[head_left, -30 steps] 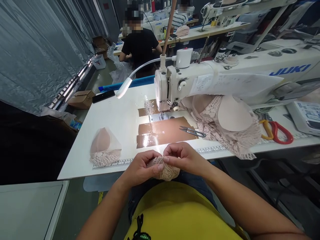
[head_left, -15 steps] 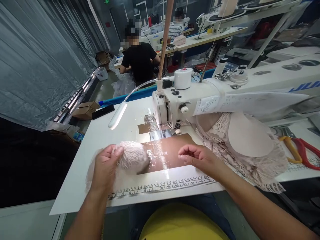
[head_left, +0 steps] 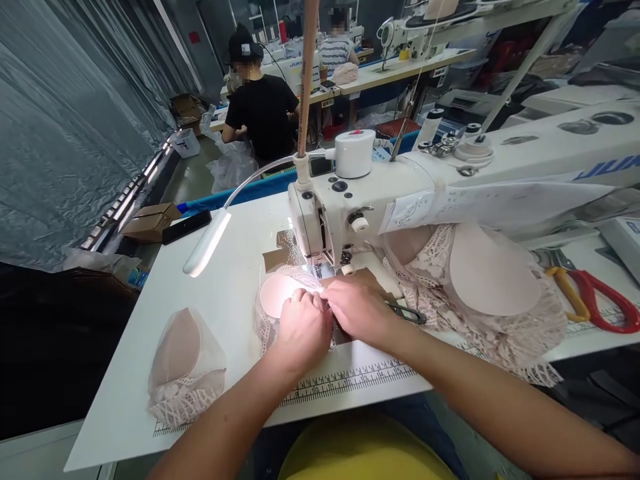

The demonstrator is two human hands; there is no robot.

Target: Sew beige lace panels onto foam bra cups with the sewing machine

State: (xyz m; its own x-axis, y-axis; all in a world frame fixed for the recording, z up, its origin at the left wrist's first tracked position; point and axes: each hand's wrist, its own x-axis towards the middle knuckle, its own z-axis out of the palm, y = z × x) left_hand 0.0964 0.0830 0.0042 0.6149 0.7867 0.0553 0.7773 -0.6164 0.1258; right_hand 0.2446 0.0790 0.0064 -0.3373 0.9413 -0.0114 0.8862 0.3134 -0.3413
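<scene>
A pale pink lace cup [head_left: 274, 297] lies just in front of the needle area of the white sewing machine [head_left: 313, 220]. My left hand [head_left: 306, 323] is closed on the cup's right edge. Right beside it, my right hand [head_left: 353, 308] pinches the same edge, fingertips touching those of my left. Another lace cup [head_left: 183, 367] rests at the table's front left. More lace cups [head_left: 493, 270] are piled right of the machine head. A dark small tool [head_left: 410, 313] shows behind my right wrist.
Red-handled scissors [head_left: 607, 303] and yellow-handled ones [head_left: 570, 293] lie at the right. A lit lamp [head_left: 207, 243] hangs over the table [head_left: 120, 373], with a black phone [head_left: 187, 227] at its back left edge. A printed ruler runs along the front. Two people sit farther back.
One lace cup now lies at the front left, out of my left hand. Both hands have come together at the needle area, on a cup. The view has shifted slightly.
</scene>
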